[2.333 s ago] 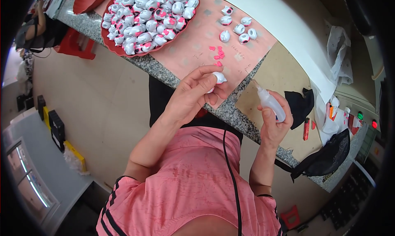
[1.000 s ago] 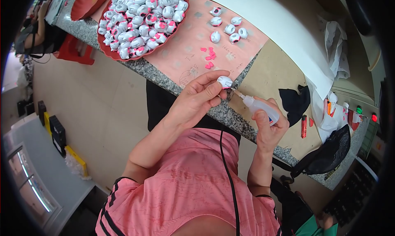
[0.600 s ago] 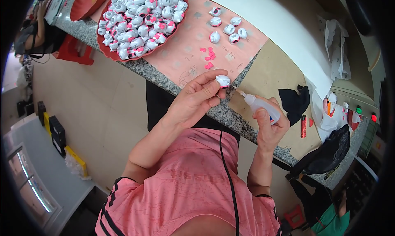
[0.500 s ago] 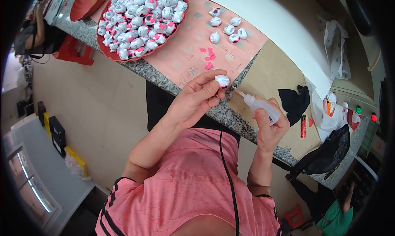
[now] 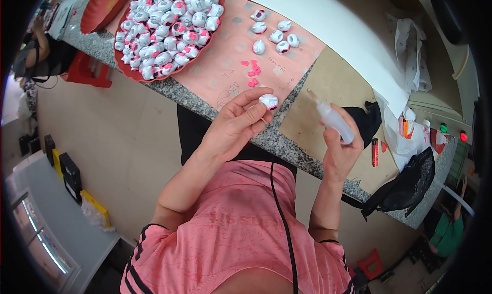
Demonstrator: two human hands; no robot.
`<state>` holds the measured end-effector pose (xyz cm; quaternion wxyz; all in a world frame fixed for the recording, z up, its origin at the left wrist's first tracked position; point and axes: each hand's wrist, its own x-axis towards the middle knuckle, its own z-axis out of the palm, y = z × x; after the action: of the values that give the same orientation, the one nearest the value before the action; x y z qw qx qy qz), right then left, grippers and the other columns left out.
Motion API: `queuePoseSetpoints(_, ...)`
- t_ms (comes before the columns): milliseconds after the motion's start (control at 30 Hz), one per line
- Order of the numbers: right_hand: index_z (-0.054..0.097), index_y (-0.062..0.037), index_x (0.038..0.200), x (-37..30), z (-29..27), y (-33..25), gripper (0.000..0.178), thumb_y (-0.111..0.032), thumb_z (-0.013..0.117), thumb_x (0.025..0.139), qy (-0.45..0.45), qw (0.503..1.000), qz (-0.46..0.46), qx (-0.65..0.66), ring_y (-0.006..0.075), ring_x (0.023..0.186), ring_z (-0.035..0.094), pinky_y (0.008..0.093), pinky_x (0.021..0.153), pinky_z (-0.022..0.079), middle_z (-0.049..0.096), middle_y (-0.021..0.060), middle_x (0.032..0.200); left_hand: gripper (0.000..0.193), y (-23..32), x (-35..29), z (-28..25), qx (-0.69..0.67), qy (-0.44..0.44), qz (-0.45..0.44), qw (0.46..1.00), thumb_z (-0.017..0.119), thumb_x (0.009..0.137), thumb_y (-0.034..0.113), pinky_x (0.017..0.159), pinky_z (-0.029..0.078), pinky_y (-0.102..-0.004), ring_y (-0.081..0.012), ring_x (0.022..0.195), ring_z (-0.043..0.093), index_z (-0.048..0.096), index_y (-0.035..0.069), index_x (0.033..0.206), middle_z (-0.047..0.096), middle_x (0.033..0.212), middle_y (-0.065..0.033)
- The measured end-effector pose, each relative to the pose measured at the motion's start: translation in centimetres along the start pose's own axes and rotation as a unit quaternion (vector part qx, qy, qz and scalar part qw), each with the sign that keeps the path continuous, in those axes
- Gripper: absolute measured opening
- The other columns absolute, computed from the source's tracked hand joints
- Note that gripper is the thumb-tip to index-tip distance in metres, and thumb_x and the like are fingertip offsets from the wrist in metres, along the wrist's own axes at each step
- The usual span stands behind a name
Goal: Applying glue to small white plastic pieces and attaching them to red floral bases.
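Glue bottle (image 5: 334, 121) drawn back, right hand (image 5: 339, 149) clasping it, left hand (image 5: 237, 124) pinching white piece (image 5: 268, 101)

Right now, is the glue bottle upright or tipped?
Tipped: the bottle in the right hand slants, nozzle up-left toward the white piece in the left hand.

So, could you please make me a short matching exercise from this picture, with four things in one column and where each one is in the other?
Things:
1. small white and pink piece
2. glue bottle
3. red tray
4. loose pink bits

Places:
A. lying on the pink sheet, between the tray and the hands
B. in the right hand, nozzle pointing up and to the left
C. at the fingertips of the left hand
D. on the counter, heaped with white and pink pieces

Pairs: 1-C, 2-B, 3-D, 4-A
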<state>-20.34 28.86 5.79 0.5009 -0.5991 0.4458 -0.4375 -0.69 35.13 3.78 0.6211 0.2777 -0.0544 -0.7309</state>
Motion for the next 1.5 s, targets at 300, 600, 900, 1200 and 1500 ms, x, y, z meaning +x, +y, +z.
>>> queuePoseSetpoints(300, 0.055, 0.0013, 0.107, 5.1, -1.0, 3.6, 0.031, -0.002, 0.064, 0.078, 0.043, 0.991, 0.017, -0.125, 0.0108, 0.085, 0.052, 0.0209, 0.076, 0.04, 0.059, 0.0047, 0.098, 0.032, 0.7, -1.9, -0.1, 0.056, 0.045, 0.006, 0.997, 0.055, 0.088, 0.008, 0.077, 0.046, -0.0233, -0.01, 0.084, 0.057, 0.049, 0.001, 0.119, 0.06, 0.099, -0.0063)
queuePoseSetpoints(600, 0.052, 0.0, 0.106, 2.2, 1.0, 2.6, 0.036, -0.001, 0.068, 0.074, 0.149, 0.956, -0.13, -0.218, 0.013, 0.082, 0.052, 0.024, 0.078, 0.038, 0.059, 0.0042, 0.092, 0.031, 1.4, -2.5, -1.1, 0.041, 0.043, 0.021, 0.998, 0.055, 0.089, 0.01, 0.061, 0.039, -0.0199, -0.008, 0.077, 0.055, 0.05, 0.001, 0.118, 0.06, 0.094, -0.0049)
queuePoseSetpoints(900, 0.065, -0.0008, 0.081, 3.6, 8.7, 1.3, 0.009, -0.002, 0.066, 0.072, -0.102, 0.961, -0.101, -0.235, 0.0203, 0.078, 0.054, 0.031, 0.068, 0.044, 0.06, 0.0079, 0.079, 0.03, 2.0, -4.2, -2.2, 0.041, 0.082, 0.046, 0.995, 0.054, 0.089, 0.011, 0.058, 0.036, -0.0194, -0.0071, 0.075, 0.053, 0.05, 0.001, 0.118, 0.059, 0.093, -0.0041)
queuePoseSetpoints(1200, 0.066, -0.0027, 0.087, 5.1, 9.7, 2.5, 0.014, -0.006, 0.066, 0.074, -0.149, 0.923, -0.19, -0.301, 0.0226, 0.076, 0.055, 0.0311, 0.069, 0.043, 0.059, 0.0078, 0.079, 0.031, 2.4, -4.0, -2.8, 0.047, 0.098, 0.061, 0.992, 0.055, 0.089, 0.011, 0.057, 0.035, -0.0194, -0.007, 0.073, 0.053, 0.05, 0.001, 0.118, 0.059, 0.089, -0.0038)
queuePoseSetpoints(1500, 0.066, -0.0031, 0.083, 5.4, 10.4, 2.1, 0.01, -0.006, 0.066, 0.073, -0.14, 0.892, -0.243, -0.354, 0.0206, 0.074, 0.054, 0.0302, 0.067, 0.042, 0.059, 0.0064, 0.078, 0.031, 2.3, -3.5, -2.9, 0.06, 0.12, 0.089, 0.987, 0.058, 0.086, 0.008, 0.057, 0.035, -0.0183, -0.006, 0.074, 0.052, 0.052, 0.001, 0.115, 0.059, 0.089, -0.0041)
